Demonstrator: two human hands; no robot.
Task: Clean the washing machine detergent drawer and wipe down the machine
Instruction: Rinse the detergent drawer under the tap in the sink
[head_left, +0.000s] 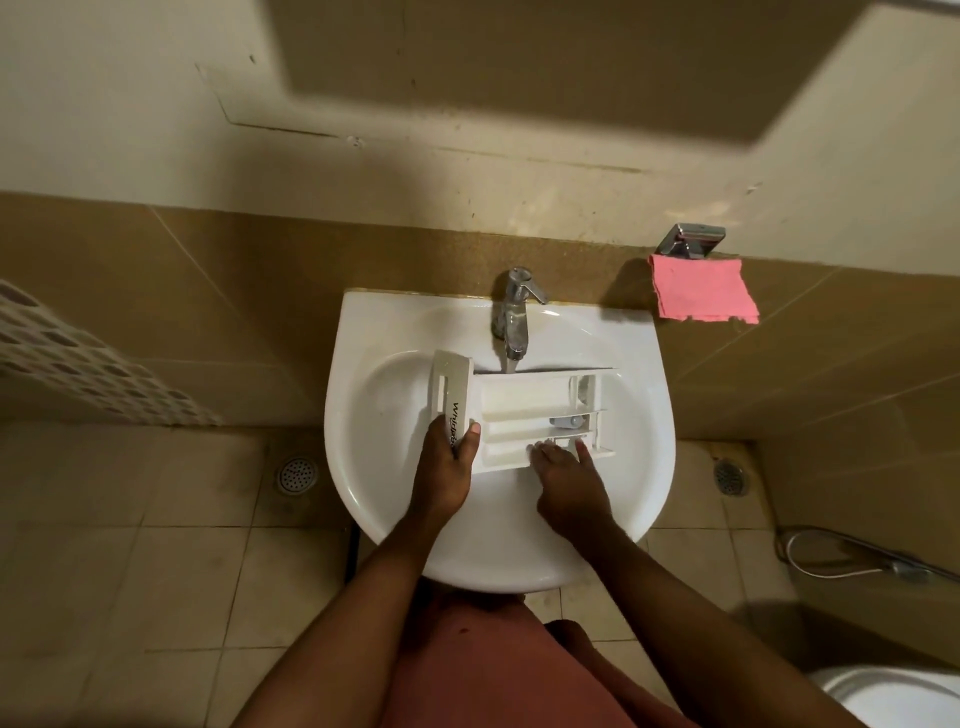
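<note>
Bathroom, washbasin (363, 332), tap (511, 317), floor drain (297, 475)

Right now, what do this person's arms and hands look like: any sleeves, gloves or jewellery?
No sleeve shows on the left arm or the right arm; both are bare in view. The left hand and the right hand wear no gloves, and no ring, watch or bracelet shows. A reddish-brown garment covers the body.

The left hand (447, 467) is covering the end of the black lettering (457, 415) on the white plastic detergent drawer (519, 410). The right hand (566, 483) is hiding part of its near rim. A white rounded fixture (904, 696) is running off the lower right corner.
</note>
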